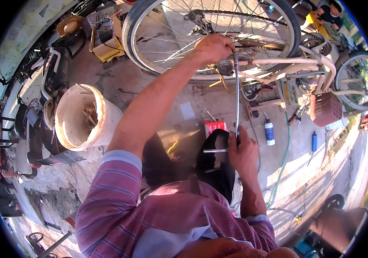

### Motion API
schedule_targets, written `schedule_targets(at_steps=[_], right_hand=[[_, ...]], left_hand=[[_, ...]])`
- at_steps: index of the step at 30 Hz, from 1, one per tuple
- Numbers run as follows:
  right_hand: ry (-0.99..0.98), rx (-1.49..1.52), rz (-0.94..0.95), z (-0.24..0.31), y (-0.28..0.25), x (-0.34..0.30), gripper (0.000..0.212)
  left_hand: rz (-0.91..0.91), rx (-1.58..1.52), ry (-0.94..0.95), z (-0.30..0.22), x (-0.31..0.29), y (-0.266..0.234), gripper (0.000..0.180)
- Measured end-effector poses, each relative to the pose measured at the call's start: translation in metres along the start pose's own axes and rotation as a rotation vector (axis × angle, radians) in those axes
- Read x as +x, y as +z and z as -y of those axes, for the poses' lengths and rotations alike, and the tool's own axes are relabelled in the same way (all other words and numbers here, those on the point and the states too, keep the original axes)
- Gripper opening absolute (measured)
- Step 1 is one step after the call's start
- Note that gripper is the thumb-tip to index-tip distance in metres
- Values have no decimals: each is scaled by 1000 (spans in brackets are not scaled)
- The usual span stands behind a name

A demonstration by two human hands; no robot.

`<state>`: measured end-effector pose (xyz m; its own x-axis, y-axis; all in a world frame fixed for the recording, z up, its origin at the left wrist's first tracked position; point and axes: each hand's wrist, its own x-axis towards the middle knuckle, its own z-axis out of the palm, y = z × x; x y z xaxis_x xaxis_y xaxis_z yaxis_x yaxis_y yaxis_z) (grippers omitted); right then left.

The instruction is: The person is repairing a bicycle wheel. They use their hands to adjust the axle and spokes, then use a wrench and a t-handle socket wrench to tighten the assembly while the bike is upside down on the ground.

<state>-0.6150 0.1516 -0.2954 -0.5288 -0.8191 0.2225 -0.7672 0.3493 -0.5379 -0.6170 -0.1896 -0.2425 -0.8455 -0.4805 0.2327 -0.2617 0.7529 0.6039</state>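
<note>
A long, shiny T-handle wrench [237, 92] runs from my lap up to the bicycle's rear wheel [133, 53]. My right hand [244, 150] is closed around its near end, where a short crossbar sticks out to the left. At the far end, beside the hub and chain, my left hand [213, 48] has its fingers curled against the wrench tip. What those fingers pinch is hidden. The pale bicycle frame [295, 61] stretches to the right from the wheel. A round, dark reflector-like part [224, 67] sits just under my left hand.
To my left stands a white bucket [111, 114] with scraps inside. A red box [215, 126] lies by my knee. On the right are a white-and-blue bottle [269, 132], a blue-handled tool [314, 141], a green hose [286, 146] and a reddish crate [323, 109]. Another person [331, 15] sits far right.
</note>
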Motion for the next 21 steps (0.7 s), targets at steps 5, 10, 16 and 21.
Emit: schedule_targets(at_steps=[5,10,16,21], right_hand=[[8,-102,49,10,-15,7,32],[94,171,59,6,-16,7,30],[239,513,121,1,-10,6,32],[313,807,179,-3,-5,5,33]], left_hand=[[2,-13,-53,0,-2,-2,31],[14,50,-50,-10,0,-2,32],[18,50,-102,-15,-2,-3,32],[11,37,-106,-15,-2,-3,32]])
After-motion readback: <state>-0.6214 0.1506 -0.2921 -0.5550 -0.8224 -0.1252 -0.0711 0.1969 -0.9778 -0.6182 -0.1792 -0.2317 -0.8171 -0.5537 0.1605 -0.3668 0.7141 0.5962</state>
